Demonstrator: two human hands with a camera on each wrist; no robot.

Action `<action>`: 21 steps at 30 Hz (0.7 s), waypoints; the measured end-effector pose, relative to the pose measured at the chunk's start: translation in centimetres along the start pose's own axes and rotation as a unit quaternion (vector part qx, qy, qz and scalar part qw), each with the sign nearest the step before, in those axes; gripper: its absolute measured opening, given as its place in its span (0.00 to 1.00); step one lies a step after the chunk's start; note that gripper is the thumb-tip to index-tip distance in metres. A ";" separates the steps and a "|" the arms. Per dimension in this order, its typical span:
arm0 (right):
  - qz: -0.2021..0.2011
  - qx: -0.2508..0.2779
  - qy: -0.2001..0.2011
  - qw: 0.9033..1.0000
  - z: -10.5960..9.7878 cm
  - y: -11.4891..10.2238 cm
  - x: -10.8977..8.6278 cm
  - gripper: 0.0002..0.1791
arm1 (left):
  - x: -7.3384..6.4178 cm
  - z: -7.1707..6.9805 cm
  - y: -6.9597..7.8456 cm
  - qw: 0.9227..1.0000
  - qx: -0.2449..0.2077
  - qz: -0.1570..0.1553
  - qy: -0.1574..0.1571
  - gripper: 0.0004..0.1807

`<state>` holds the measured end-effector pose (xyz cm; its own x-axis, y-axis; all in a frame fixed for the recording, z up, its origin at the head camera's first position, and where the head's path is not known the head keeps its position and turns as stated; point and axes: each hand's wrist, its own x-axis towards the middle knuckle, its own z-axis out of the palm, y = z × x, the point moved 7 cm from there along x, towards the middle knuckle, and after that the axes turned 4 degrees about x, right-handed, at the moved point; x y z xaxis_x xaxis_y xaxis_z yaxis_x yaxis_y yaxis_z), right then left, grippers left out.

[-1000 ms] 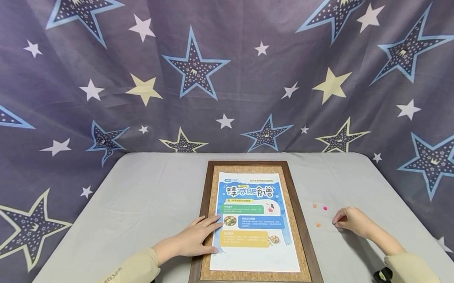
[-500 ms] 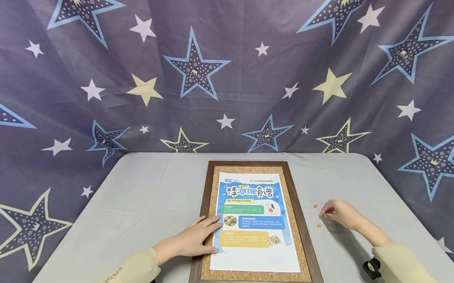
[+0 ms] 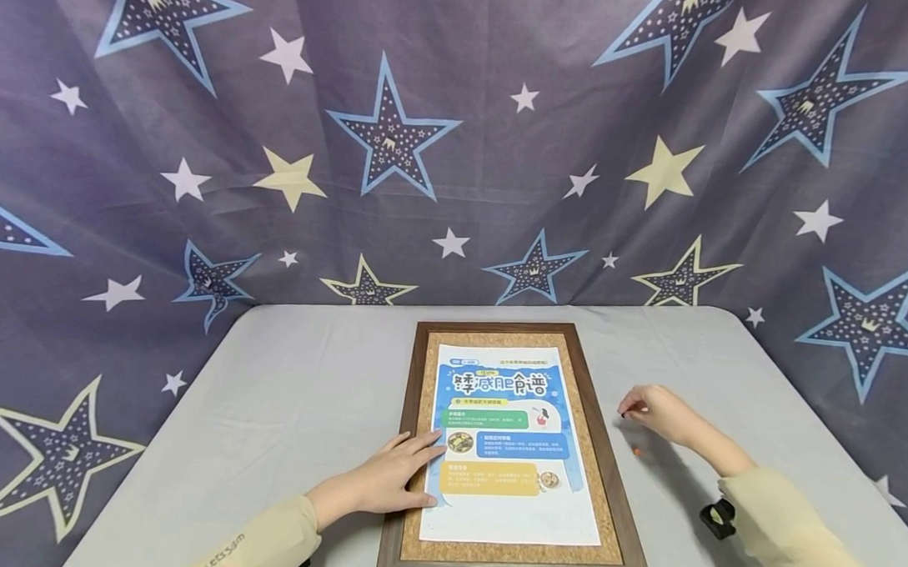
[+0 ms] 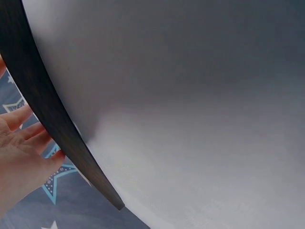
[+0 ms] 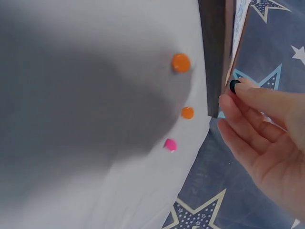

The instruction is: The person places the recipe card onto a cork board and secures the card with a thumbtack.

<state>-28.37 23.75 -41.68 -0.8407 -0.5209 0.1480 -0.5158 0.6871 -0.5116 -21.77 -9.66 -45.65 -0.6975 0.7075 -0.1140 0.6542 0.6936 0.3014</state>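
In the head view, a brown-framed cork board (image 3: pixel 602 447) lies on the table with a printed poster (image 3: pixel 513 519) on it. My left hand (image 3: pixel 390 477) rests over the board's left edge, its fingers spread onto the paper. Just right of the board, my right hand (image 3: pixel 667 414) is held above the table. Between thumb and forefinger it pinches a small black push pin (image 5: pixel 234 86), seen from the right wrist. Two orange push pins (image 5: pixel 181 63) and a pink push pin (image 5: pixel 170 144) lie on the tablecloth beside that hand.
A grey cloth covers the table (image 3: pixel 308 378). Behind and at both sides hangs a dark curtain (image 3: pixel 481 151) printed with stars. The dark board edge (image 4: pixel 52 105) crosses the left wrist view.
My right hand has moved left toward the board, passing over the loose pins, and now hides some of them in the head view. The left hand stays where it was.
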 end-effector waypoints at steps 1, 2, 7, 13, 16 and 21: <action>0.000 -0.001 0.001 1.000 0.0 -0.1 0.2 0.06 | 0.0 0.0 0.0 1.000 0.000 -0.001 -0.001 0.38; 0.000 0.000 0.001 1.000 0.0 -0.3 0.5 0.06 | 0.0 0.0 0.0 1.000 0.001 -0.001 -0.002 0.38; 0.000 -0.002 0.007 1.000 0.1 -1.0 1.8 0.05 | 0.0 -0.1 0.0 1.000 0.002 -0.003 -0.003 0.38; -0.065 0.038 0.028 0.997 0.8 -0.5 3.7 0.03 | 0.0 -0.1 0.0 1.000 0.004 -0.003 -0.005 0.38; -0.075 0.049 0.031 0.996 1.1 -0.6 4.8 0.04 | 0.0 -0.1 0.0 1.000 0.003 -0.003 -0.007 0.38; -0.022 0.043 0.026 0.999 1.2 -2.5 6.7 0.03 | -0.1 0.0 0.0 1.000 0.003 -0.003 -0.013 0.38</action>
<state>-32.51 17.94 -40.42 -0.8260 -0.5214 0.2140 -0.5383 0.6172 -0.5739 -21.67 -9.70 -45.63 -0.6944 0.7059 -0.1400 0.6512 0.6991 0.2953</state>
